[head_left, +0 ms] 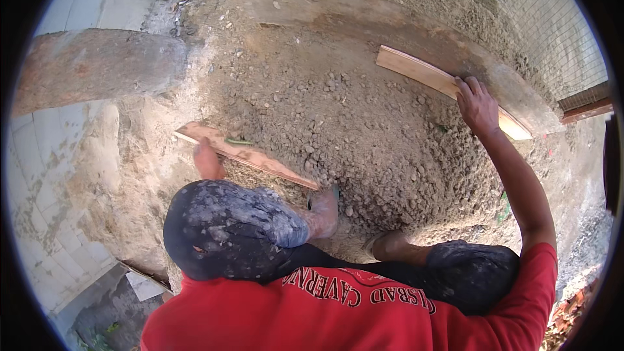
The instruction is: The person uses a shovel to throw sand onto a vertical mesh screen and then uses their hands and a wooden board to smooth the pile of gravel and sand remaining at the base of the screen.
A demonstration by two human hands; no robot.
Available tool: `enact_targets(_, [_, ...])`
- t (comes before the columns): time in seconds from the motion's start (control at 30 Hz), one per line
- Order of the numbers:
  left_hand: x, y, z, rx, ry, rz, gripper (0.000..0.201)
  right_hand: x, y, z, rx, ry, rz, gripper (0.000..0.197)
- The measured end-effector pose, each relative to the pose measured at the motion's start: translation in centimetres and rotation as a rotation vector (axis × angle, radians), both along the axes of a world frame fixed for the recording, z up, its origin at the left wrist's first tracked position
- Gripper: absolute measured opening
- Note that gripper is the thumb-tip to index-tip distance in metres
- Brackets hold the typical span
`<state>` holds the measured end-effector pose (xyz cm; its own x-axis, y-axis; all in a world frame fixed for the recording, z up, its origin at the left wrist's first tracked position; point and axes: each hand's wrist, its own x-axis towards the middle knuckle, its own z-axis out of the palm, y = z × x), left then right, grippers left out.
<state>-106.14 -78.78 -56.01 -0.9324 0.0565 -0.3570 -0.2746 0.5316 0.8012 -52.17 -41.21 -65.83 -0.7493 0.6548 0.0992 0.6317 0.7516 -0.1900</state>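
Note:
My left hand grips the left end of a reddish wooden board, which slants across the dirt in front of my left knee. Its remaining fingers are hidden at the board's near edge. Farther off on the right, my right hand is closed over the upper edge of a second, paler wooden board. That board lies along a low curved concrete edge. Between the two boards spreads loose, crumbly brown soil. A small green strip shows beside the left board.
I squat with a foot close to the left board's lower end. A thick concrete beam juts in from the left above pale paving. Wire mesh stands at the far right; dry leaves lie at the lower right.

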Motion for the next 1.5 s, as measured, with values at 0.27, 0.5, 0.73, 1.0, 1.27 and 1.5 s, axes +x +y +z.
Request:
enact_targets(0.27, [-6.0, 18.0, 12.5, -0.106, 0.178, -0.549, 0.03, -0.5, 0.7, 0.4, -0.062, -0.076, -0.025, 0.021])
enact_targets(0.5, [-8.1, 30.5, -1.7, -0.096, -0.2, -0.584, 0.034, 1.3, 1.0, 0.8, -0.04, -0.156, 0.002, 0.043])
enact_targets(0.73, [-6.8, 34.1, -11.6, 0.005, -0.43, -0.484, 0.037, 0.7, 1.1, 1.3, -0.177, -0.186, -0.016, 0.045])
enact_targets(1.0, [-2.3, 31.6, -11.4, 0.382, -0.444, -0.268, 0.037, 0.4, 1.1, 1.2, -0.173, -0.158, -0.037, 0.042])
enact_targets(1.27, [-3.8, 29.8, -9.5, -0.174, 0.422, -0.754, 0.069, 0.5, 1.1, 1.2, -0.129, -0.119, -0.05, 0.046])
enact_targets(1.5, [-6.0, 29.0, -10.3, -0.359, 0.865, -1.102, 0.065, 0.7, 1.2, 1.3, -0.131, -0.129, -0.044, 0.051])
